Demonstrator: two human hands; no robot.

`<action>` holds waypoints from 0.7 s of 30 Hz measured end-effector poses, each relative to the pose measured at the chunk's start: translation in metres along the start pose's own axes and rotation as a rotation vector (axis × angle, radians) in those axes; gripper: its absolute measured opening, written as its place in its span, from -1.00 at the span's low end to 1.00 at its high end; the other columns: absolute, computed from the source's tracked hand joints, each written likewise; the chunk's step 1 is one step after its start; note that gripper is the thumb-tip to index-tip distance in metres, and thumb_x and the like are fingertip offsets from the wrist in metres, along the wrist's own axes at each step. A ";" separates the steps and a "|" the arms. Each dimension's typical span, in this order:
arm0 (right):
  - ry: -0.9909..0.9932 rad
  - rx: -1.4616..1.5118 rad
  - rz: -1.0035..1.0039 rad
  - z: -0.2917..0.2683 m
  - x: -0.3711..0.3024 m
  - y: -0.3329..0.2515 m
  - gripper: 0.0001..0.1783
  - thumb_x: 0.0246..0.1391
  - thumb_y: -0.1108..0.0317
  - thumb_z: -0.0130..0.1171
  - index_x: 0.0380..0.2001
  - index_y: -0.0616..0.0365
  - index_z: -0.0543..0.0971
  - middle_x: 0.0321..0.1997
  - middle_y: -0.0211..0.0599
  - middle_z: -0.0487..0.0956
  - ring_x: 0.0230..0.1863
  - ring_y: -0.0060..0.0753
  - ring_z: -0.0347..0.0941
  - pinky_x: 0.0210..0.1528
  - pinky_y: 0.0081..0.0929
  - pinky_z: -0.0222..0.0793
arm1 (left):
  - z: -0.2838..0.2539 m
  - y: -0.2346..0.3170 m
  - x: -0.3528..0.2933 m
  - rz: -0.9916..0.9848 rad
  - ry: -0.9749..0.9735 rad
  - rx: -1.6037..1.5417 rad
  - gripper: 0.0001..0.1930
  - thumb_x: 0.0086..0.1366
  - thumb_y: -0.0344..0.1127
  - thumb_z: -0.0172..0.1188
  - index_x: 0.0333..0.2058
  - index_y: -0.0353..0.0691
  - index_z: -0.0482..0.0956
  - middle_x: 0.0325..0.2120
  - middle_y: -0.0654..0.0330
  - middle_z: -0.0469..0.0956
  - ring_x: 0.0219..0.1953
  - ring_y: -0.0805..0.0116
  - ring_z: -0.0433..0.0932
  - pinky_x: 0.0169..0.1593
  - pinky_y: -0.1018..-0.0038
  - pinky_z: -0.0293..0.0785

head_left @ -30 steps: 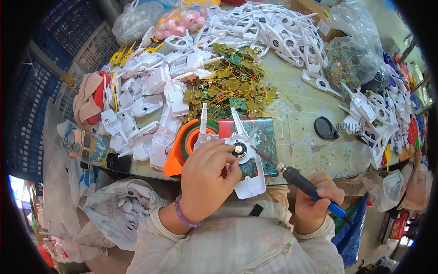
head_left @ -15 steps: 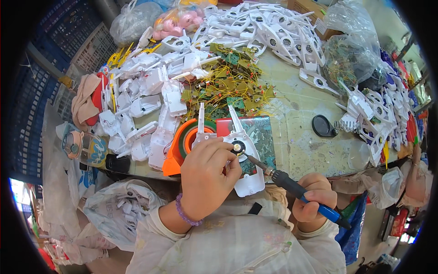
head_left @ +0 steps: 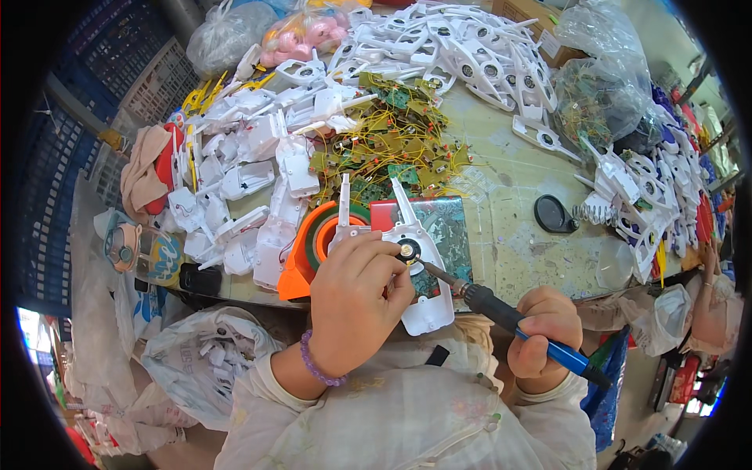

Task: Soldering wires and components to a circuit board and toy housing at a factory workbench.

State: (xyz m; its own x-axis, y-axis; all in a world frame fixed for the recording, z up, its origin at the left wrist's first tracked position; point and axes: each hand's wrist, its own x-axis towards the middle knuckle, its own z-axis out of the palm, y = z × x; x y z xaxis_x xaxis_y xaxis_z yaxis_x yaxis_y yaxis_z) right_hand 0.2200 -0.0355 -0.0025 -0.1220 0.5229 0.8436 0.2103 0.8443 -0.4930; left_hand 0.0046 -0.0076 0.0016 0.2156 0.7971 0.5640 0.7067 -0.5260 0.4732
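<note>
The right hand [head_left: 548, 317] had its grip closed around the handle of a blue-and-black soldering iron [head_left: 495, 307], whose metal tip pointed up and left to the edge of a small round black speaker [head_left: 408, 251]; whether it touched could not be told. The left hand [head_left: 356, 294], with a purple bead bracelet [head_left: 310, 362] at the wrist, lay over the left part of a white plastic housing [head_left: 429, 315] that carried the speaker. Its grip was narrow, thumb and fingertips close together beside the speaker, and whether anything was pinched between them could not be seen. The housing lay at the near edge of the surface [head_left: 509, 219], partly over a flat red-edged box [head_left: 456, 235] with a mottled top, its two prongs pointing away from the person. Just left stood an orange tape dispenser [head_left: 292, 276]. Beyond lay a heap of green circuit boards [head_left: 395, 145] with yellow wires, flanked on the left by a pile of white plastic shells [head_left: 258, 141]. To the right sat a black oval holder [head_left: 554, 213] with a coil spring [head_left: 593, 216] beside it. At the far side, white frames [head_left: 478, 59] with round black speakers were heaped up near a cardboard box [head_left: 552, 47].
</note>
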 end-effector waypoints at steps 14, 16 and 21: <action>-0.189 -0.021 0.094 0.001 0.061 -0.008 -0.92 -0.20 0.59 0.14 -0.55 0.24 0.46 -0.70 -0.31 0.43 -0.78 -0.36 0.27 -0.74 -0.49 0.10 | -0.001 0.000 0.001 -0.010 -0.029 -0.020 -0.90 -0.13 -0.50 0.23 -0.56 -0.27 0.50 -0.41 0.18 0.54 -0.21 0.14 0.51 -0.16 0.31 0.44; -0.208 -0.025 0.088 0.001 0.064 -0.008 -0.92 -0.19 0.58 0.14 -0.55 0.23 0.46 -0.70 -0.31 0.43 -0.78 -0.36 0.27 -0.74 -0.48 0.10 | -0.001 -0.001 0.001 -0.005 -0.028 -0.014 -0.90 -0.12 -0.50 0.23 -0.56 -0.27 0.50 -0.41 0.18 0.54 -0.21 0.14 0.51 -0.16 0.31 0.44; -0.199 0.009 0.121 -0.002 0.059 -0.005 -0.92 -0.17 0.57 0.14 -0.54 0.22 0.45 -0.69 -0.31 0.44 -0.77 -0.37 0.28 -0.74 -0.49 0.10 | 0.000 -0.002 0.000 -0.002 -0.024 -0.020 -0.90 -0.12 -0.50 0.23 -0.56 -0.27 0.50 -0.41 0.18 0.54 -0.21 0.14 0.50 -0.18 0.32 0.44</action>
State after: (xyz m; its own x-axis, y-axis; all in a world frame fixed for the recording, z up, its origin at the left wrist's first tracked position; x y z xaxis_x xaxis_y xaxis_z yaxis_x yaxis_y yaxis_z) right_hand 0.2135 -0.0088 0.0501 -0.2854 0.6321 0.7204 0.2267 0.7748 -0.5901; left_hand 0.0030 -0.0070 0.0009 0.2304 0.8051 0.5466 0.6935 -0.5299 0.4881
